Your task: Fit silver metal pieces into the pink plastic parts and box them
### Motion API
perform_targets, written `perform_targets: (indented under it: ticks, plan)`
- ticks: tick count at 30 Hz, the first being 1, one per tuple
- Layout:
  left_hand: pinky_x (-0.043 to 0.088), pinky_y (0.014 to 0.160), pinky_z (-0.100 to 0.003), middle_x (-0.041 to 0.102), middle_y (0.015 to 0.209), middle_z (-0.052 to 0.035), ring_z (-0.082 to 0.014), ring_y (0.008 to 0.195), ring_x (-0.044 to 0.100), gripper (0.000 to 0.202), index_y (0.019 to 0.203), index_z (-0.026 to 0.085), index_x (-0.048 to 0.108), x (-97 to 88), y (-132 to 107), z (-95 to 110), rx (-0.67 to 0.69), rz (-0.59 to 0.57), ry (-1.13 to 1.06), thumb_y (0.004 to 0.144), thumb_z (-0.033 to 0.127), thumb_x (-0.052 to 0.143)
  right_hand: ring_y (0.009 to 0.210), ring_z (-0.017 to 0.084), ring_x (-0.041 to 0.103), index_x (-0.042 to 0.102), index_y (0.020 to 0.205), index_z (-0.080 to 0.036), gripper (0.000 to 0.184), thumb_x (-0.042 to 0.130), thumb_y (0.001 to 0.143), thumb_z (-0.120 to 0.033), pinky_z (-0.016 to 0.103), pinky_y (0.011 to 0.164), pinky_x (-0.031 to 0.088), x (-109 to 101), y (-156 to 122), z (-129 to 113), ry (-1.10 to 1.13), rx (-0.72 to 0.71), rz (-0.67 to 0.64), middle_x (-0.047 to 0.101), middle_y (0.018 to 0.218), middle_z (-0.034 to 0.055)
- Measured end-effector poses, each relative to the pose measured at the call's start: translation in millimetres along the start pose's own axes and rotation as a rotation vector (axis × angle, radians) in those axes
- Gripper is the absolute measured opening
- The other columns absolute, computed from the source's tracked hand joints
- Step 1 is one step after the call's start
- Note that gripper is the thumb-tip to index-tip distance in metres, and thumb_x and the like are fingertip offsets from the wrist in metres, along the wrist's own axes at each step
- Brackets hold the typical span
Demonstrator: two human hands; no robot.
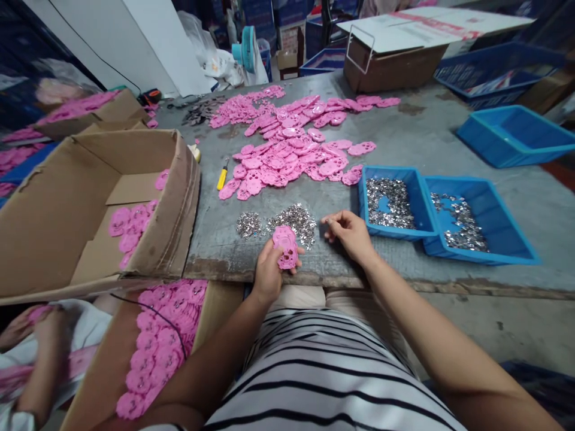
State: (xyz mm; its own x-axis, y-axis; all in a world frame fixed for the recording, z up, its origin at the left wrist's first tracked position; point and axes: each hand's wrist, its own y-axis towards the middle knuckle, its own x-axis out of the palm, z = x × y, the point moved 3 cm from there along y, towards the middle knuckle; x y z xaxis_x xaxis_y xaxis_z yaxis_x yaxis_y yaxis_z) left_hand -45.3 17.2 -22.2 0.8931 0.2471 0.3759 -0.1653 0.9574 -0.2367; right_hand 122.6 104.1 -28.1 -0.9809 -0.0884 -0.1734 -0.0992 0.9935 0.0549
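Note:
My left hand (268, 269) grips a pink plastic piece (286, 246), flat with a wavy edge and a few holes, near the table's front edge. To its right, my right hand (348, 232) is closed in a pinch at the fingertips. A tiny shiny bit shows there, too small to name. Just beyond the held piece lie two heaps of small silver metal parts, a larger heap (296, 221) and a smaller heap (248, 224). Beside my right hand stands a blue bin (422, 222) with more metal parts, and a second blue bin (512, 245) adjoins it.
Many pink pieces (291, 155) spread across the table behind a yellow-handled screwdriver (222, 176). At left is an open cardboard box (148, 143); below it, another box holds stacked pink pieces (166, 335). A co-worker's arm (45, 353) is at lower left. A blue tray (494, 140) stands right.

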Motion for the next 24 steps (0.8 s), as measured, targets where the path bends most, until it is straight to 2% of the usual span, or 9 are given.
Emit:
perform_targets:
  ticks: [2,5,7,11,14,17,20,24]
  plan:
    - [0.040,0.041,-0.020,0.070,0.071,-0.0040,-0.0123,0.051,0.059,0.034,0.098,0.015,0.053,5.8,-1,2,-0.014,-0.020,0.003,0.073,0.037,0.062,0.040,0.011,0.046,0.053,0.070,-0.021,0.024,0.066,0.072,-0.042,0.023,0.040,0.038,2,-8,-4,0.211,0.070,-0.064,0.057,0.051,-0.0029]
    - [0.040,0.043,-0.019,0.069,0.073,-0.0026,-0.0102,0.051,0.058,0.035,0.094,0.016,0.052,18.5,-3,6,0.001,-0.039,0.040,0.068,0.032,0.069,0.037,0.009,0.043,0.055,0.068,-0.020,0.030,0.076,0.063,-0.042,0.021,0.038,0.034,5,-22,-14,0.355,0.101,-0.113,0.053,0.044,-0.0057]
    - [0.040,0.044,-0.019,0.069,0.074,-0.0018,-0.0092,0.052,0.057,0.033,0.092,0.017,0.052,27.8,-4,10,0.033,-0.030,0.087,0.066,0.026,0.070,0.037,0.009,0.043,0.058,0.068,-0.020,0.031,0.078,0.061,-0.043,0.021,0.038,0.034,5,-30,-22,0.358,0.096,-0.133,0.053,0.045,-0.0055]
    - [0.041,0.045,-0.019,0.064,0.072,0.0011,-0.0095,0.054,0.057,0.033,0.091,0.018,0.051,41.0,0,13,0.079,-0.011,0.155,0.063,0.018,0.068,0.042,0.008,0.046,0.063,0.068,-0.018,0.030,0.075,0.065,-0.046,0.022,0.042,0.035,3,-39,-36,0.206,0.012,-0.149,0.056,0.054,-0.0033]
    - [0.041,0.045,-0.019,0.060,0.071,0.0033,-0.0095,0.053,0.056,0.033,0.089,0.019,0.051,42.3,3,10,0.102,0.011,0.244,0.061,0.016,0.068,0.042,0.008,0.044,0.062,0.065,-0.018,0.034,0.070,0.070,-0.051,0.022,0.042,0.034,3,-43,-43,0.097,-0.015,-0.182,0.054,0.052,-0.0037]
    - [0.043,0.050,-0.020,0.058,0.070,0.0044,-0.0091,0.055,0.055,0.029,0.087,0.020,0.051,39.0,3,7,0.157,0.023,0.386,0.062,0.015,0.066,0.041,0.008,0.042,0.061,0.064,-0.018,0.038,0.070,0.069,-0.055,0.022,0.041,0.032,3,-46,-45,0.056,0.019,-0.202,0.052,0.050,-0.0038]
    - [0.042,0.051,-0.020,0.056,0.068,0.0041,-0.0094,0.056,0.053,0.025,0.083,0.020,0.051,35.5,2,6,0.211,0.043,0.483,0.063,0.017,0.066,0.039,0.007,0.041,0.060,0.063,-0.017,0.040,0.073,0.065,-0.055,0.021,0.039,0.030,4,-49,-46,0.114,0.095,-0.230,0.052,0.048,-0.0037]
    - [0.040,0.052,-0.021,0.055,0.066,0.0039,-0.0099,0.056,0.052,0.024,0.081,0.020,0.051,33.9,0,7,0.218,0.082,0.495,0.063,0.021,0.066,0.039,0.007,0.041,0.063,0.068,-0.017,0.040,0.077,0.059,-0.053,0.020,0.037,0.030,5,-52,-43,0.252,0.190,-0.224,0.058,0.052,-0.0016]
